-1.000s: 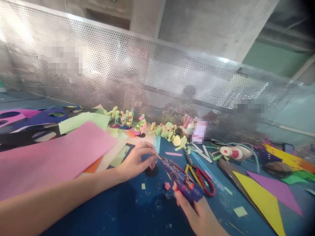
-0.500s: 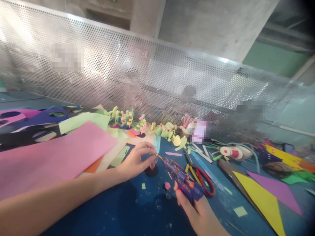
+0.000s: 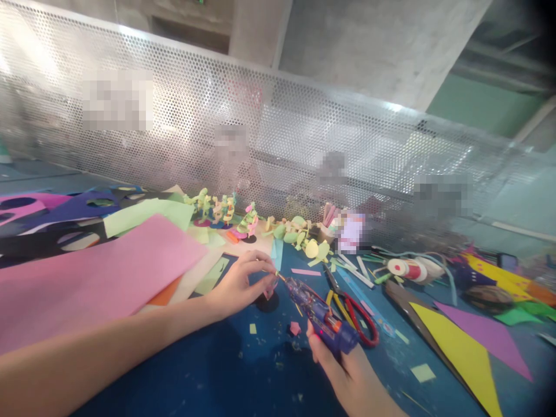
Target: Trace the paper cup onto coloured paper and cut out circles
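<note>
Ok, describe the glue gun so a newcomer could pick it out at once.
Start at the blue table and find the right hand at the bottom of the picture. It grips the glue gun, whose thin nozzle points toward the left hand. Unlike the red-handled tool lying beside it, this one is blue-purple with a small red light near the thumb.

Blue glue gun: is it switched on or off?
On, it seems: a small red light glows on the glue gun in the right hand.
</note>
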Available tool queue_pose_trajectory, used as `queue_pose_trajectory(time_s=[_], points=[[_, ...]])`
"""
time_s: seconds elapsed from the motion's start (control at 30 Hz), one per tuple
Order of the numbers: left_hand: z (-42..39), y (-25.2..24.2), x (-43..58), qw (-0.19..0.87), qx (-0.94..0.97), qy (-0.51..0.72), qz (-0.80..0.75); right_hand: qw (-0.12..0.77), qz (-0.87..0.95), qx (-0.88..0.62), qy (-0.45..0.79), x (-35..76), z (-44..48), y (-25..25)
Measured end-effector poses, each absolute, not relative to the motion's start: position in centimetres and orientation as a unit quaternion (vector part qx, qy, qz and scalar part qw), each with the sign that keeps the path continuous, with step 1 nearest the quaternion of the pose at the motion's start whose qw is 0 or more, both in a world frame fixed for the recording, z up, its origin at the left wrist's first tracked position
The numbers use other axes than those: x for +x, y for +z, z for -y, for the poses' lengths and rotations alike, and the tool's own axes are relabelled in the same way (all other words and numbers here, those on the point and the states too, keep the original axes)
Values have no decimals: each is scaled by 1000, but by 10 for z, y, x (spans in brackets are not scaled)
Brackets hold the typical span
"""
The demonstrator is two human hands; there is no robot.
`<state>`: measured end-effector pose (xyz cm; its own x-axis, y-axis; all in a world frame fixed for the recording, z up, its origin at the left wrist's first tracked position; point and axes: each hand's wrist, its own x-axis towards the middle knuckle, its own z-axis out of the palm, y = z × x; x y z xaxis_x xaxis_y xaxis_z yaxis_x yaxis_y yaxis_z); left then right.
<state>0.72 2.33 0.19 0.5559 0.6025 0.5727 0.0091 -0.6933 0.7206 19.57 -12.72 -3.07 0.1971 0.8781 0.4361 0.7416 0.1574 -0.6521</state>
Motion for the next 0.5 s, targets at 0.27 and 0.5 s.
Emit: queue_pose_trajectory(time_s=[0.27, 0.5], points=[[-23, 2, 7, 312, 820, 437, -198, 434, 620, -648, 83, 196, 127, -32], [-23, 1, 8, 315, 818, 440, -196, 435, 603, -662, 93, 195, 128, -35]])
